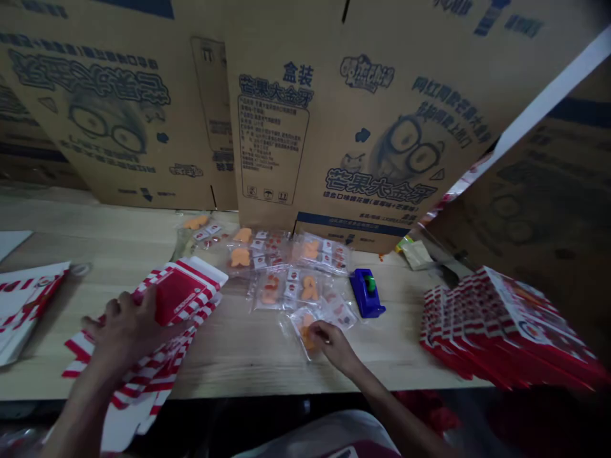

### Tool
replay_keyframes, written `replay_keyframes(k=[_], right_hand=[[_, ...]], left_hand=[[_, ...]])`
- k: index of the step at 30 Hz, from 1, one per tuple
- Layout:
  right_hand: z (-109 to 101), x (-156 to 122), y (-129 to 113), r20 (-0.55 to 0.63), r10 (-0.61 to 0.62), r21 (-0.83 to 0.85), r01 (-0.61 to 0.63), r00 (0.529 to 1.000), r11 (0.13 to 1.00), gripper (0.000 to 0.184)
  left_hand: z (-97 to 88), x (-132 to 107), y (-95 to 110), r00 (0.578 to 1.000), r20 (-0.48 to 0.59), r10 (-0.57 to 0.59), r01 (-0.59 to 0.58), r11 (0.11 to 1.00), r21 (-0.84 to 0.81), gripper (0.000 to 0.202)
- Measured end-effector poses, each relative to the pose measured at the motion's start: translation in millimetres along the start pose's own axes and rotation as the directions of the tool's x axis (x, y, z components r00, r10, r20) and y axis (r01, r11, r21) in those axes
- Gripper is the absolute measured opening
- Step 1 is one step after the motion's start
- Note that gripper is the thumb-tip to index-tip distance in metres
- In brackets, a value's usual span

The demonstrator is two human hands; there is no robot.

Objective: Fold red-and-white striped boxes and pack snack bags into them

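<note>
My left hand (131, 331) lies with spread fingers on flat, folded red-and-white striped cartons (184, 296). These cartons overlap one another and hang partly over the table's front edge. My right hand (331, 343) is closed in a pinch at a clear candy packet (305, 327) with orange pieces inside. Its fingertips cover part of that packet. Just behind it lie several more clear packets (291, 289) of orange candy and small white sachets, loosely bunched. A blue tape dispenser (366, 292) with a green hub stands to the right of them.
Tall brown cardboard boxes (334, 127) wall off the back of the wooden table (238, 362). At the right, a row of red-and-white boxes (506, 331) leans together. More striped cartons (28, 305) lie at the far left. A small beige packet (416, 254) sits near the boxes.
</note>
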State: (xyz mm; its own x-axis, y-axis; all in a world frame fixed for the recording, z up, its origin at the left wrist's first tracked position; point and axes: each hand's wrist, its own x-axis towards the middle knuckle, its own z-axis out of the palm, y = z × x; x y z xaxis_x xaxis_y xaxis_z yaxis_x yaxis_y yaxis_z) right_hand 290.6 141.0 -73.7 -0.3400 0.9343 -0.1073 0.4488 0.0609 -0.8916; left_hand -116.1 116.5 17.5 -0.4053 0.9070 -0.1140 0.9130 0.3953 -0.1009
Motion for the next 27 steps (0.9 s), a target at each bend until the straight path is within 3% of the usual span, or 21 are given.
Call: replay_keyframes(k=[3,5,8,11,14,16,19,23,27], right_hand=[[-14.1,7.3,27.7,-0.032,-0.07,0.021,0.07,0.997,0.997,0.017],[-23.1,12.0,41.7,-0.068,-0.126,0.0,0.126,0.99,0.992,0.018],[-37.8,25.4,50.6,-0.135,-0.295,-0.085,0.285,0.946,0.955,0.015],[-57.0,50.2,46.9,-0.196,-0.418,-0.21,0.379,0.887,0.901,0.015],[-78.7,85.8,39.7,-0.232,-0.428,-0.446,0.295,0.874,0.845,0.019],[-90.1,112.6,36.1,-0.216,-0.441,-0.547,0.266,0.871,0.793,0.02],[-97.8,150.6,32.3,-0.162,-0.467,-0.601,0.289,0.869,0.745,0.034],[-96.7,185.1,26.0,-0.007,-0.407,-0.763,0.259,0.913,0.593,0.058],[-97.6,194.5,18.6,0.044,-0.383,-0.803,0.26,0.923,0.535,0.027]], left_hand=[[7.6,3.9,-1.7,1.0,-0.001,-0.018,0.018,0.999,0.034,0.092],[3.8,-6.2,6.3,0.996,-0.076,-0.047,0.053,0.995,0.083,0.092],[-6.4,-43.1,36.8,0.969,-0.243,-0.034,0.065,0.991,0.118,0.096],[-0.9,-89.5,78.3,0.926,-0.367,0.09,-0.048,0.991,0.122,0.097],[28.5,-124.2,109.2,0.89,-0.411,0.199,-0.171,0.98,0.104,0.093],[54.2,-137.9,119.1,0.884,-0.416,0.211,-0.2,0.977,0.071,0.089],[87.6,-148.9,122.7,0.88,-0.427,0.208,-0.22,0.975,0.021,0.085],[115.9,-154.5,120.5,0.852,-0.488,0.191,-0.244,0.969,-0.047,0.083],[136.7,-156.3,115.8,0.839,-0.511,0.186,-0.255,0.965,-0.068,0.09]])
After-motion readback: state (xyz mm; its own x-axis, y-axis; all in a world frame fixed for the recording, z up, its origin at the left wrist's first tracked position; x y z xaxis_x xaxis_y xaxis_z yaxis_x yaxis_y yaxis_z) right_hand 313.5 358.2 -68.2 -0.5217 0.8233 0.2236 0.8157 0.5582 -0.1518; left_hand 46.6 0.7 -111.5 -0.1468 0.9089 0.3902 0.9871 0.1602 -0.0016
